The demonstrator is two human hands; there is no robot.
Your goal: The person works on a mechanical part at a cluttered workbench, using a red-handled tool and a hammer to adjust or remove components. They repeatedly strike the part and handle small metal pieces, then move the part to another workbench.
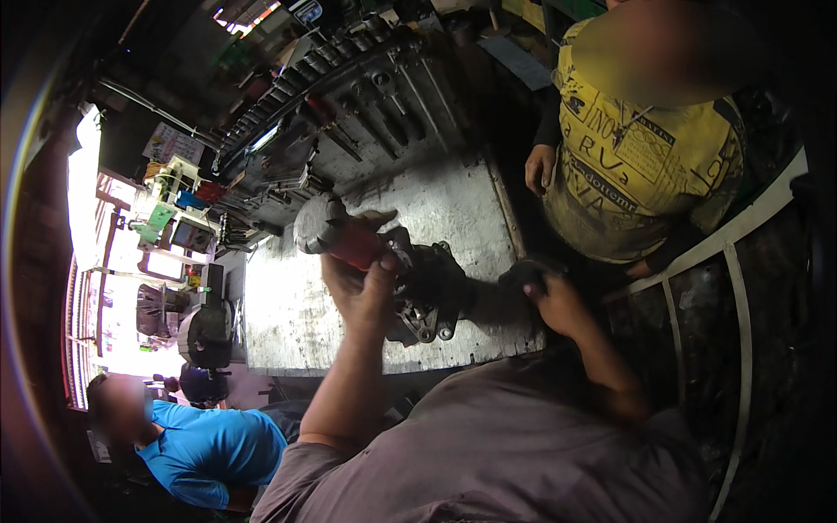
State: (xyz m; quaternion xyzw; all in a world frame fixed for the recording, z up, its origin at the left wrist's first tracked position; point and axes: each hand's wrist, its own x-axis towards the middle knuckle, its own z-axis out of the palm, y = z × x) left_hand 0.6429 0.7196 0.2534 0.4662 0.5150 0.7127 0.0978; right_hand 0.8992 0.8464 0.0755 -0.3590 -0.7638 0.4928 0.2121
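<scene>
- Our landmark is the dark metal assembly [440, 279], with bolt-hole lugs on its near side; we see it resting on the pale, worn desk [475, 222].
- Left of the assembly we find our left hand [359, 292], its fingers closed around a red and grey object [356, 244]. The grey rounded end points up and away from the assembly; we cannot tell whether the object touches it.
- Right of the assembly, by the desk's edge, our right hand [565, 309] is curled around a dark item [530, 274], whose kind we cannot make out.
- So the assembly lies between our two hands, just beside the left one and farther from the right.
- Beyond the assembly, we see hand tools [384, 109] ranged along a dark panel, with a row of sockets [318, 63] above them.
- Up and to the right of the assembly stands a person in a yellow top [641, 174].
- Well to its left and nearer us, we see another person in a blue shirt [218, 444].
</scene>
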